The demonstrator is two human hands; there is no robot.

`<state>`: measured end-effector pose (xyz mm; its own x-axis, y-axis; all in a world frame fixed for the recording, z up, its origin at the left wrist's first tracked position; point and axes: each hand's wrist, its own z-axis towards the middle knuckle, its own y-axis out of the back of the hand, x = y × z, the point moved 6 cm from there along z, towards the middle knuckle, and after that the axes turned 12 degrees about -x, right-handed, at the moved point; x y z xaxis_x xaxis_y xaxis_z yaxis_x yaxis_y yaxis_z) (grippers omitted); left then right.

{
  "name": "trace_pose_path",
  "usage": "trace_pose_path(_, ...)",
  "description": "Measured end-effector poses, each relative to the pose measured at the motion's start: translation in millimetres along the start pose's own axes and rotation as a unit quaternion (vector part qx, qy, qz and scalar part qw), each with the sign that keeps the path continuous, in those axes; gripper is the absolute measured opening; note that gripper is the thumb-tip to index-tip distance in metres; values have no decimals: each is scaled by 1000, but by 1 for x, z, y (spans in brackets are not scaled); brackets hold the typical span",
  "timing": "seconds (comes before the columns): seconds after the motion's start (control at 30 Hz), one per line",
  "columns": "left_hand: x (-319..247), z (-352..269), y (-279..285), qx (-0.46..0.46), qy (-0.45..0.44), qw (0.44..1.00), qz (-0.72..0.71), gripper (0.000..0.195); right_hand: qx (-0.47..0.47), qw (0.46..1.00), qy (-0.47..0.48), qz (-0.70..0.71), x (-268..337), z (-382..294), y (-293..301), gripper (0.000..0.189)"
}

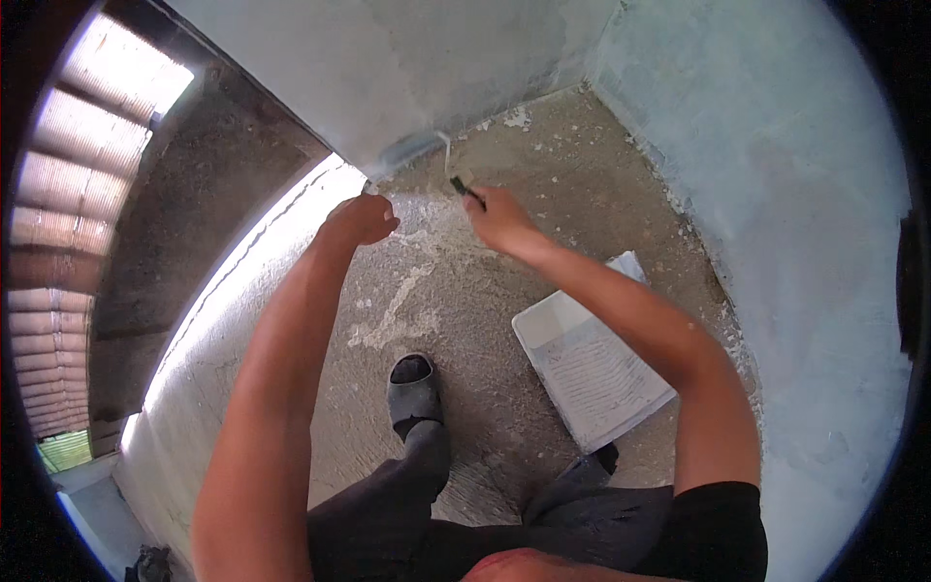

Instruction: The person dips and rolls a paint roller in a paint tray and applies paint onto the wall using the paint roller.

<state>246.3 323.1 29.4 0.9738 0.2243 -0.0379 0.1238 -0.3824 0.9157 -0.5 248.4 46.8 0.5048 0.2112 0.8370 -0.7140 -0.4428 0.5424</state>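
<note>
My right hand (500,220) grips the dark handle of a paint roller (446,156). Its pale wire frame bends toward the base of the wall (465,65), where the roller head is blurred against a darker, wet-looking strip. My left hand (367,218) is curled near the wall's left end, close to the bright edge; whether its fingers touch the wall or hold anything cannot be told. Partly under my right forearm lies a white paint tray (553,320) with a ribbed slope and pale paint in it.
A second pale blue-grey wall (785,218) rises at the right and meets the first in a corner. The rough concrete floor (480,349) has white flakes and stains. My grey slipper (414,396) stands left of the tray. Bright corrugated sheets (65,211) show far left.
</note>
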Motion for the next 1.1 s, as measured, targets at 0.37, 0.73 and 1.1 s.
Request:
trace_pose_path(0.37, -5, 13, 1, 19, 15, 1000, -6, 46, -114, 984, 107, 87, 86, -37, 98, 36)
trace_pose_path(0.73, -37, 3, 7, 65, 2, 998, 3, 53, -4, 998, -41, -50, 0, -1, 2, 36)
trace_pose_path(1.1, 24, 1, -17, 49, 10, 999, 6, 47, 18, 997, -46, 52, 43, -11, 39, 39)
